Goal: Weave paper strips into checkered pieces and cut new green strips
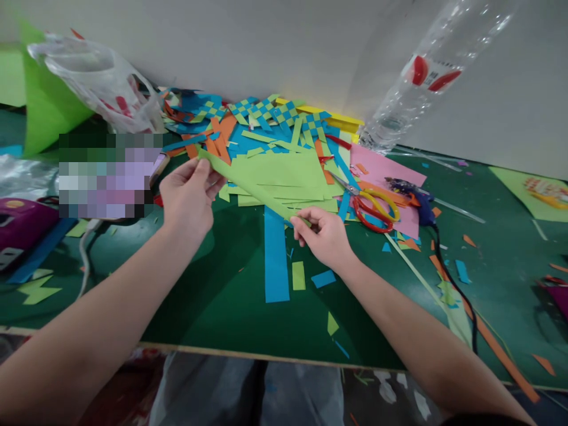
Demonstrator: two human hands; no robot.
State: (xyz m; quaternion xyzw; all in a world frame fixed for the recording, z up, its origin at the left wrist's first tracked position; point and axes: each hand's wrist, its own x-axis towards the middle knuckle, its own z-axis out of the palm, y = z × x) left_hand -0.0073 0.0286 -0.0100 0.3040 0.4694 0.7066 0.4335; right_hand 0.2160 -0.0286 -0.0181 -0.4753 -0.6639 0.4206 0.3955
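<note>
Between my two hands a light green paper strip [252, 188] slants down to the right, held above the table. My left hand [189, 192] pinches its upper left end with thumb and fingers. At the lower right end, my right hand [322, 234] is closed on the strip. Behind it lies a stack of light green paper pieces [284, 171]. A blue paper strip [276, 260] runs toward me below the stack. Red-and-yellow-handled scissors [375, 207] rest to the right, partly on pink paper [406, 168].
Blue-and-green woven paper pieces [279, 112] are heaped at the wall. A clear plastic bottle [426, 83] leans at the back right. A glue gun [421, 204] trails a black cord. A phone [110, 177], plastic bag [106, 83] and purple box [26, 225] stand left.
</note>
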